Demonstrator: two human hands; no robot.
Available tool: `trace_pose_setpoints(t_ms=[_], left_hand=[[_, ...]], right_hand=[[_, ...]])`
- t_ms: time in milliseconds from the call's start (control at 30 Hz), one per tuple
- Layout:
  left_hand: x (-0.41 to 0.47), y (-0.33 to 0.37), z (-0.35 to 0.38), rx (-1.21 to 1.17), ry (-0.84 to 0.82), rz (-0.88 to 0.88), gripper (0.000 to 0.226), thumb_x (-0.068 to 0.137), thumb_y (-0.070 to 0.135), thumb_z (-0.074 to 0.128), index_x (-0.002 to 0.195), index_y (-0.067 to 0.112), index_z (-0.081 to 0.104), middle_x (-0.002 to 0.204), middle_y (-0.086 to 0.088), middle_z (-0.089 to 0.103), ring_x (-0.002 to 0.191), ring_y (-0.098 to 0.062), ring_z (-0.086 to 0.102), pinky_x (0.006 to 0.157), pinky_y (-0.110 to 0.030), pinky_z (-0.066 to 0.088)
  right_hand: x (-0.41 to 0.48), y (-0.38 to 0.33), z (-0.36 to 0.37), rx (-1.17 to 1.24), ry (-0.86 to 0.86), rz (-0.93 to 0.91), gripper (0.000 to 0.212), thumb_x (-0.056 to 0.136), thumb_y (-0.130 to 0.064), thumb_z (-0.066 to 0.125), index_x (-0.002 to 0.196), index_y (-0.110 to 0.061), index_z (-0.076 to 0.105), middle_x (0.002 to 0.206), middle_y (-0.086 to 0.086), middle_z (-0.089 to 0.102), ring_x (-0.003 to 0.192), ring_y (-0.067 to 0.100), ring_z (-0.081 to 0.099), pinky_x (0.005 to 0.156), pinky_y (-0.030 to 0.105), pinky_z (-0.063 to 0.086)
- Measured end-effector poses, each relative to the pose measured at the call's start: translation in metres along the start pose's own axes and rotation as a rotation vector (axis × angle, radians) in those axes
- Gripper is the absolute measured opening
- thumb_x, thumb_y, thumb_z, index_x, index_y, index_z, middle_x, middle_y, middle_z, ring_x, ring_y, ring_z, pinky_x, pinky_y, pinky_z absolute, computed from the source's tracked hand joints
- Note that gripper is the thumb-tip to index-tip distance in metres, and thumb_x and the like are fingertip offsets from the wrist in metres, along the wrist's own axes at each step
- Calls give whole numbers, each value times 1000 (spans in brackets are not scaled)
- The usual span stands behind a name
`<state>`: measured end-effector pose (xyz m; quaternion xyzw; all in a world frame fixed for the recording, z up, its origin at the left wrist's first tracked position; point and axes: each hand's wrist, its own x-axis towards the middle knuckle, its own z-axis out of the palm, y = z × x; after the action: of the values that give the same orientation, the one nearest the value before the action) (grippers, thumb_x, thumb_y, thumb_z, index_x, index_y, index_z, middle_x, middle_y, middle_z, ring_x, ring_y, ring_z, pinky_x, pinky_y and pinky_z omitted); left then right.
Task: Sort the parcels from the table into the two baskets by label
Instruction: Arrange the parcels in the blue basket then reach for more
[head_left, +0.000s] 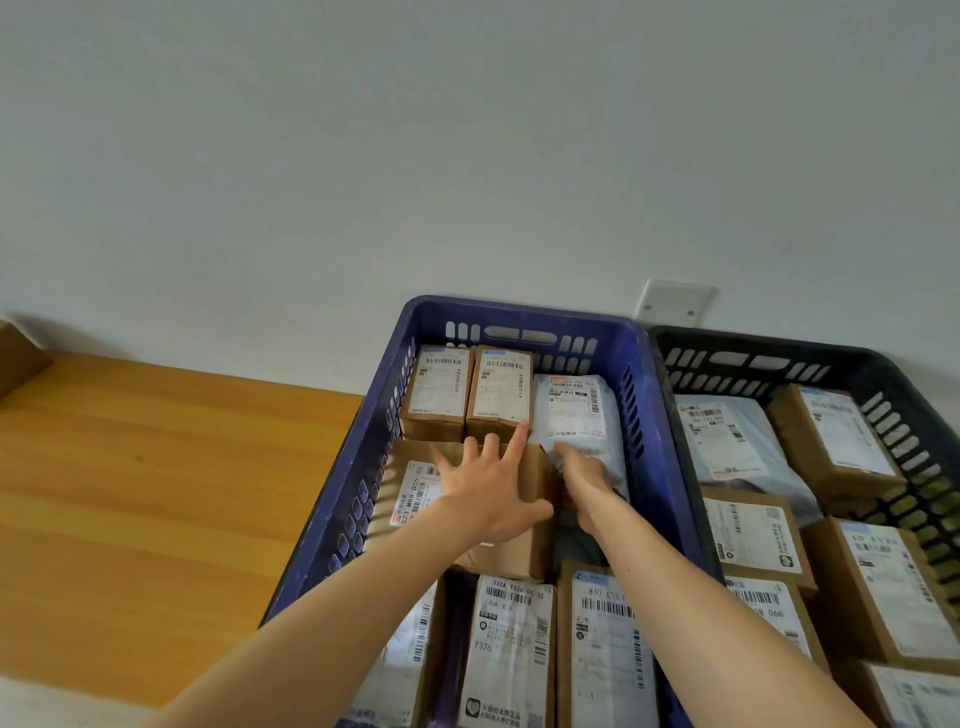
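A blue basket (644, 395) holds several labelled parcels. My left hand (488, 483) lies spread, fingers straight, on top of a brown cardboard box (410, 488) in the basket's middle. My right hand (584, 473) reaches down at that box's right side, beside a light blue poly bag (576, 410); its fingers are curled against the bag's lower edge and the box side. Two small brown boxes (470, 389) stand at the basket's far end. A black basket (852, 364) to the right also holds several parcels.
A wooden table surface (156, 493) lies to the left of the blue basket, with a cardboard corner (15, 353) at its far left. A white wall with a blank plate (672, 301) stands behind both baskets.
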<state>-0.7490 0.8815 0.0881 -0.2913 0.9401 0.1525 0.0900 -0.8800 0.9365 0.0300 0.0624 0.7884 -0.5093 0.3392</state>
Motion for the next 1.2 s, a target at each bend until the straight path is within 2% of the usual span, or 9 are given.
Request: trace_pose_setpoints(t_ms=[167, 300, 567, 700, 867, 967, 1067, 1133, 1200], left_hand=[[1, 3, -1, 61, 11, -1, 98, 83, 68, 44, 151, 32, -17, 153, -10, 25, 141, -36, 21, 110, -70, 10], [3, 4, -1, 94, -2, 5, 98, 83, 69, 42, 152, 30, -17, 153, -10, 25, 140, -36, 21, 108, -72, 10], [17, 11, 10, 155, -60, 2, 97, 85, 70, 39, 150, 32, -22, 154, -12, 21, 142, -37, 16, 107, -75, 5], [23, 20, 19, 192, -60, 0, 93, 87, 71, 34, 148, 33, -26, 153, -14, 21, 142, -38, 13, 106, -75, 7], [25, 9, 21, 92, -87, 36, 84, 90, 73, 22, 149, 33, -23, 160, -10, 10, 147, -34, 4, 110, -71, 1], [20, -10, 16, -34, -107, 67, 77, 95, 65, 18, 152, 25, -16, 163, -5, -7, 149, -28, -8, 115, -63, -3], [11, -32, 9, -39, -173, 42, 87, 93, 64, 36, 153, 25, -14, 158, -8, -26, 145, -33, -20, 116, -62, -2], [6, -48, -1, -59, -278, 14, 99, 85, 67, 52, 152, 34, -13, 156, -7, -31, 143, -40, -23, 115, -63, 0], [1, -62, -13, -24, -383, 30, 107, 78, 62, 66, 150, 43, -10, 155, -6, -31, 143, -44, -19, 116, -62, 2]], right_hand=[[0, 5, 2, 0, 67, -123, 49, 96, -33, 54, 132, -1, 47, 126, 20, 56, 114, 34, 54, 101, 45, 45], [-1, 7, 0, 4, 139, -230, 42, 94, -26, 60, 126, 1, 56, 121, 18, 62, 111, 32, 58, 92, 37, 47], [-9, -3, -10, -321, 230, -339, 40, 88, -27, 68, 121, -4, 60, 119, 15, 63, 110, 28, 58, 82, 29, 42], [-15, -3, -20, -459, 237, -348, 32, 89, -35, 65, 107, -9, 65, 106, 11, 66, 94, 24, 62, 72, 31, 48], [-26, 5, -30, -624, 184, -628, 20, 96, -38, 54, 94, -19, 61, 96, 1, 64, 86, 14, 60, 65, 25, 44], [-33, 5, -30, -517, -35, -640, 24, 96, -42, 53, 101, -20, 60, 100, -2, 63, 96, 16, 60, 78, 30, 49], [-40, 8, -33, -642, -61, -726, 40, 96, -44, 52, 127, -20, 52, 125, 2, 56, 115, 18, 54, 94, 36, 47], [-49, 10, -33, -841, -77, -863, 54, 97, -46, 48, 145, -23, 35, 152, 1, 31, 137, 18, 34, 108, 41, 37], [-57, 11, -28, -1025, -197, -950, 62, 97, -54, 42, 151, -31, 24, 162, -4, 5, 149, 17, 6, 118, 47, 20]])
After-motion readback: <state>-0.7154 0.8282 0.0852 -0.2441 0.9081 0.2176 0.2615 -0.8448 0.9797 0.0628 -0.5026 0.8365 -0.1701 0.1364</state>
